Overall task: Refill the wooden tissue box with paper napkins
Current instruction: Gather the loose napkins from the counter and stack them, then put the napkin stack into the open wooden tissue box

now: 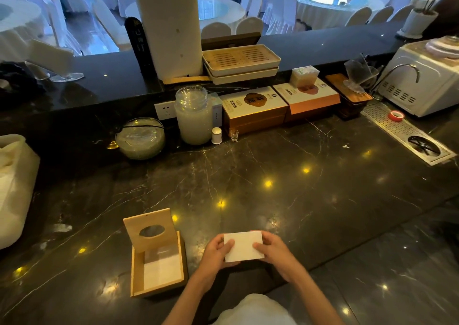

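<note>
A wooden tissue box [137,272] stands near the front edge of the dark marble counter, left of my hands. Its hinged lid [149,226], with an oval slot, is raised upright. White napkins [162,268] lie inside the box. I hold a white stack of paper napkins [244,246] flat above the counter, to the right of the box. My left hand [215,252] grips the stack's left end and my right hand [274,252] grips its right end.
Along the counter's back stand a glass bowl [140,138], a large glass jar [194,116], a small white shaker [216,135], a shot glass [234,135] and two orange-and-white boxes [255,111]. A white bag [15,188] is at the left, a metal drain tray [407,135] at the right.
</note>
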Demonstrator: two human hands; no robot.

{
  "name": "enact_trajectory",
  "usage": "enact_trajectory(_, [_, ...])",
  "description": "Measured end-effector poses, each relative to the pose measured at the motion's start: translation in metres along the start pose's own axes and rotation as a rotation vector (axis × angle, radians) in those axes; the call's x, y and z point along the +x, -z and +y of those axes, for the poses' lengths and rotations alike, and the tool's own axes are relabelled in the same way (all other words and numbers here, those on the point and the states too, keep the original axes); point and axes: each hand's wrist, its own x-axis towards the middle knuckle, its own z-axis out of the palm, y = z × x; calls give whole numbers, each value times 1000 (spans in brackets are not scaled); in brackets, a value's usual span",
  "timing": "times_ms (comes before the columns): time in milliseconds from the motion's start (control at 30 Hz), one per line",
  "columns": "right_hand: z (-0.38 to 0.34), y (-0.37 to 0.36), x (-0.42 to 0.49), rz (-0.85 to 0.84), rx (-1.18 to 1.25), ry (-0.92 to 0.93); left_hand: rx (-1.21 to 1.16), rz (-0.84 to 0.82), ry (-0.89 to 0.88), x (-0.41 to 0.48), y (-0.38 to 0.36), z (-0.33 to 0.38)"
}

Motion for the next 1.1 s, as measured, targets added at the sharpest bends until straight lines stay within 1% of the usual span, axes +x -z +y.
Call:
enact_trajectory(100, [-18, -8, -16, -83, 81, -69, 2, 19, -34, -13, 7, 6])
enact_trajectory(200, [-37, -32, -31, -122, 84, -52, 12, 52, -90, -30, 22, 14])
enact_trajectory(300, [-45, -42, -41, -118, 43, 1, 34, 62, -122, -46, 32, 26])
enact_trajectory(333, [-49, -49, -42, -129, -1, 21, 52, 73, -150, -53, 43, 29])
enact_trajectory(433, [-65, -70, -46, -159, -198, 95, 208, 111, -285, -73, 79, 31])
enact_trajectory(500, [-76, -89, -48, -199, -379, 162, 263, 97, -308, -87, 102, 31])
enact_trajectory(600, [-86, -125, -50, -325, -588, 245, 357, 36, -328, -102, 131, 32])
enact_trajectory(667, [-93, -149, -50, -370, -750, 291, 336, 8, -334, -109, 146, 32])
enact_trajectory(733, [-103, -167, -46, -371, -856, 322, 257, 69, -330, -116, 157, 31])
enact_trajectory(833, [-119, -182, -39, -266, -908, 363, 80, 348, -277, -120, 176, 22])
enact_trajectory(867, [-123, -185, -36, -221, -908, 367, 66, 426, -239, -118, 185, 16])
enact_trajectory(900, [-126, -188, -34, -189, -920, 376, 96, 459, -184, -118, 192, 8])
enact_trajectory(933, [-128, -193, -32, -174, -951, 385, 136, 443, -123, -117, 198, 1])
enact_trajectory(1000, [-129, -208, -28, -195, -1037, 393, 137, 317, -53, -119, 201, -9])
enact_trajectory(1033, [-128, -216, -25, -216, -1082, 389, 122, 263, -45, -119, 199, -13])
enact_trajectory(1100, [-123, -232, -19, -249, -1202, 366, 121, 254, -53, -119, 195, -17])
